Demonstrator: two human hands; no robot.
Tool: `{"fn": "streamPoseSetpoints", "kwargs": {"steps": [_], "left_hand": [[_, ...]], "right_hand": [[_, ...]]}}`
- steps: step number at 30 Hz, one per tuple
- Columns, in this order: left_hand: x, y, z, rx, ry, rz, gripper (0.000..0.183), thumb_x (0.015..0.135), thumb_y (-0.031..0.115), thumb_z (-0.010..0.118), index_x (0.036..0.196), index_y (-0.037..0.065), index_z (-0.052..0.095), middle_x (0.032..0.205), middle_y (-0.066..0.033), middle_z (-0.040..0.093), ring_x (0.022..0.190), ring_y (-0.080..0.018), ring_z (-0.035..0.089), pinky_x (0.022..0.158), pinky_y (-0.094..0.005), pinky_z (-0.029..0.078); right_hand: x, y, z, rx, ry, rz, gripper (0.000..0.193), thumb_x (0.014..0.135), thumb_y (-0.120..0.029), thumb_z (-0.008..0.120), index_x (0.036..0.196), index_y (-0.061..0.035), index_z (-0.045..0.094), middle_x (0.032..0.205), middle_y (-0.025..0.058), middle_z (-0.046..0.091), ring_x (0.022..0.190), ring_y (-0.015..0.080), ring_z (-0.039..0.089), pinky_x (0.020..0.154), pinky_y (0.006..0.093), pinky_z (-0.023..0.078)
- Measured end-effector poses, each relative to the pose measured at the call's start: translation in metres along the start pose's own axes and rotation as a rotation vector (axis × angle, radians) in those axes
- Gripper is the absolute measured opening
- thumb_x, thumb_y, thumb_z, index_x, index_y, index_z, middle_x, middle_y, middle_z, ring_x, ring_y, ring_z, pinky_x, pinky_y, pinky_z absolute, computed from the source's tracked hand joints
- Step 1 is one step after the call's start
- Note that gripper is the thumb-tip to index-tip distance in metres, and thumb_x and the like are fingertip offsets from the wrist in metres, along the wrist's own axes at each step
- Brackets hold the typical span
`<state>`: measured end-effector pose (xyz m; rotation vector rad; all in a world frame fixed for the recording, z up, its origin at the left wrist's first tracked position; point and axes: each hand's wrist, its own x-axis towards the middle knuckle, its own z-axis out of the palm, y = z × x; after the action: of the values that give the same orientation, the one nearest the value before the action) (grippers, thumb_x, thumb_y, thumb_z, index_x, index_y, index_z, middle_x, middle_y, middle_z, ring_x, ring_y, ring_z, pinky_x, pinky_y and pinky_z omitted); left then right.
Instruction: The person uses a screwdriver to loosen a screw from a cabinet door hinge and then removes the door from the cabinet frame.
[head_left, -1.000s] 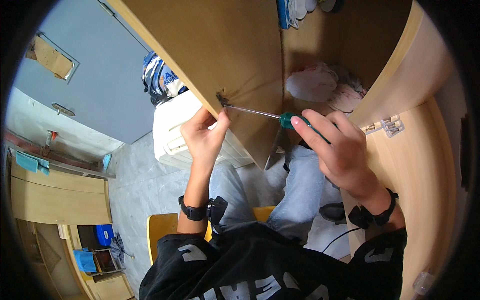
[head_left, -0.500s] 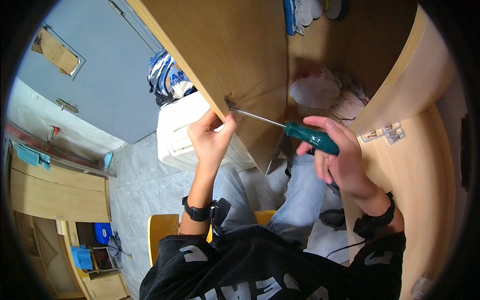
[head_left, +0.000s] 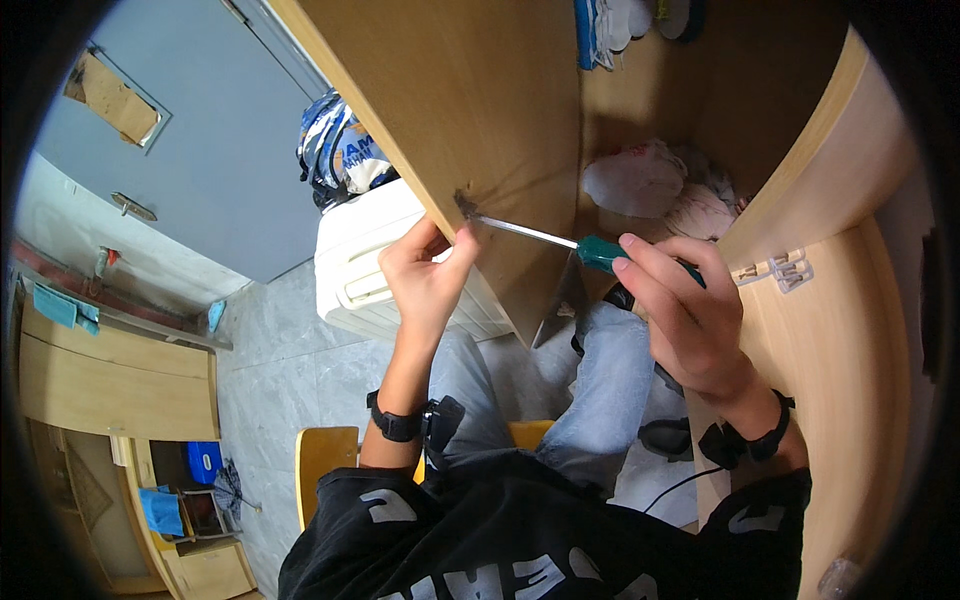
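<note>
My right hand (head_left: 695, 310) is closed round the green handle of a screwdriver (head_left: 597, 253), with its fingers over the top. The metal shaft points left, and its tip meets a small dark fitting (head_left: 465, 203) near the edge of a wooden door panel (head_left: 480, 110). Just below that fitting, my left hand (head_left: 425, 278) pinches the panel's edge between thumb and fingers. Some of its fingers are hidden behind the panel. The screw or slot under the tip is too small to make out.
Beyond the panel is a compartment with a pale bundle (head_left: 635, 180) and shoes (head_left: 605, 35). Small metal pieces lie in a clear tray (head_left: 792, 272) on the wooden surface (head_left: 840, 400) at right. A white plastic unit (head_left: 365, 250) carries a patterned bag (head_left: 340, 150).
My right hand has turned over and its loosely spread fingers have closed round the screwdriver handle. The handle sits slightly further right. My left hand keeps its hold on the panel edge.
</note>
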<state>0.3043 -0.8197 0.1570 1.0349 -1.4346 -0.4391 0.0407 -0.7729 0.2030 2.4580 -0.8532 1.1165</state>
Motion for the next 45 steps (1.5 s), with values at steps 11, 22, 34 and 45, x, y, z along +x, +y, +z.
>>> {"fn": "streamPoseSetpoints", "kwargs": {"steps": [11,22,34,45], "left_hand": [[0.004,0.011,0.0,-0.013,-0.013,-0.105,0.022,0.08,0.005,0.063,0.098,-0.008,0.063,0.081,-0.0072,0.066,0.073,-0.009,0.061,0.07,-0.0235,0.052],[0.02,0.037,0.006,0.223,-0.07,-0.135,0.019,0.08,0.007,0.063,0.094,-0.006,0.062,0.069,-0.0034,0.062,0.06,-0.0057,0.053,0.053,-0.0211,0.042],[0.009,0.022,-0.004,-0.09,-0.137,-0.173,0.026,0.086,0.003,0.058,0.109,-0.008,0.056,0.09,-0.0089,0.064,0.08,-0.0108,0.058,0.072,-0.0245,0.048],[0.003,0.012,0.002,0.012,-0.128,-0.096,0.034,0.08,-0.001,0.065,0.111,-0.006,0.054,0.09,-0.0099,0.065,0.082,-0.013,0.062,0.076,-0.0258,0.05]], "right_hand": [[0.01,-0.005,-0.008,1.255,0.107,1.055,0.03,0.094,-0.022,0.05,0.113,0.0018,0.053,0.093,0.0133,0.059,0.067,0.0128,0.062,0.049,0.0184,0.045],[0.003,-0.007,-0.01,0.846,-0.031,0.786,0.021,0.085,-0.009,0.056,0.104,-0.0009,0.055,0.065,0.0076,0.06,0.056,0.0121,0.054,0.054,0.0253,0.041],[0.005,-0.006,-0.011,0.433,0.04,0.241,0.036,0.069,0.003,0.07,0.103,-0.0006,0.059,0.1,0.0134,0.062,0.089,0.0261,0.059,0.077,0.0328,0.048],[-0.007,0.002,0.005,1.176,-0.09,1.122,0.027,0.089,-0.027,0.061,0.102,-0.0043,0.055,0.062,0.0004,0.052,0.055,0.0037,0.046,0.049,0.0207,0.036]]}}
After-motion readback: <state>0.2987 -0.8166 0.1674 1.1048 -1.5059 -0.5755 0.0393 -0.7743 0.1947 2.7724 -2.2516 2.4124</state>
